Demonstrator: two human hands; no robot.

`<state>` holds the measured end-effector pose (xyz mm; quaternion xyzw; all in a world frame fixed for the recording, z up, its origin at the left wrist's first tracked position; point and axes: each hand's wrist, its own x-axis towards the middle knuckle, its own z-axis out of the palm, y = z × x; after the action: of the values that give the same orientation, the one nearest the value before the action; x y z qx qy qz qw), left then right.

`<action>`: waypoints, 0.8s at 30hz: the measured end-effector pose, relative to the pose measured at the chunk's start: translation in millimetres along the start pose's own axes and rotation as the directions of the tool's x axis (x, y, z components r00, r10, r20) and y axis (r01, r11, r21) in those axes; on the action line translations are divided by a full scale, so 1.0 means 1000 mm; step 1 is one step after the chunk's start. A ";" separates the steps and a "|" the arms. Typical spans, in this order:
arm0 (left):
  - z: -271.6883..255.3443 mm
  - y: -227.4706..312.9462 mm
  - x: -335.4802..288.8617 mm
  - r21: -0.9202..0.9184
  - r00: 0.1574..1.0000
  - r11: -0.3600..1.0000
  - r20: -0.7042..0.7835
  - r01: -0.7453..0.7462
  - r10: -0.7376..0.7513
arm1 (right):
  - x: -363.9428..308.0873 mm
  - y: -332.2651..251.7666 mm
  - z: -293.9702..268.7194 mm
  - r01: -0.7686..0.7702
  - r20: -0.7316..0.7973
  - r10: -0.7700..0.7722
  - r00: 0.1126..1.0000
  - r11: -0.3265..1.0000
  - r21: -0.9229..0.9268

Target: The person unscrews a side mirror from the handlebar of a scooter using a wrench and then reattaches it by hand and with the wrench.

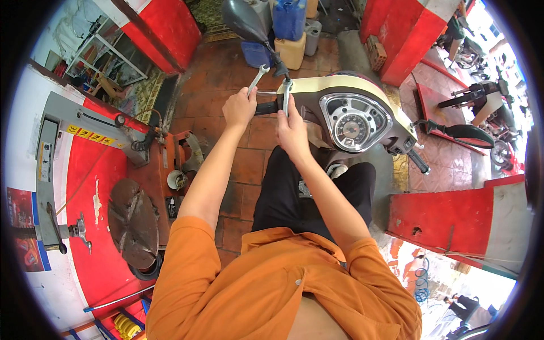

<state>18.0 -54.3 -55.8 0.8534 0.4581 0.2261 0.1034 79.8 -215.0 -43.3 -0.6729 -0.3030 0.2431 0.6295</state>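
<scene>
My left hand is closed around a silver wrench, whose open jaw points up and away from me. That jaw stands apart from the mirror stem, just left of it. In my right hand is a second silver wrench, held upright with its far end at the foot of the stem. Whether it grips a nut there is too small to tell. The black mirror tilts to the left above the scooter's left handlebar grip. The scooter's dashboard lies right of my hands.
Blue and yellow jerrycans stand beyond the mirror. A tyre-changing machine is at my left, against a red and white wall. The scooter's right mirror sticks out to the right. Other motorbikes are parked outside.
</scene>
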 end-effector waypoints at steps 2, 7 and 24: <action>-0.002 -0.006 -0.001 0.011 1.000 1.000 -0.015 0.009 -0.008 | -0.013 -0.031 0.012 -0.219 0.148 0.171 0.974 0.875 0.431; 0.000 -0.009 -0.003 -0.030 0.999 0.999 -0.040 -0.017 0.016 | -0.019 -0.019 0.016 -0.236 0.125 0.206 0.971 0.704 0.670; -0.024 0.044 -0.197 -0.971 0.973 0.091 0.210 0.219 -0.099 | -0.144 0.026 -0.069 0.138 -0.039 -0.139 0.990 0.990 -0.033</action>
<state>-55.4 -243.3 -75.7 0.5213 0.2747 0.4218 0.6891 30.5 -367.0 -70.5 -0.6645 -0.3396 0.1805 0.6407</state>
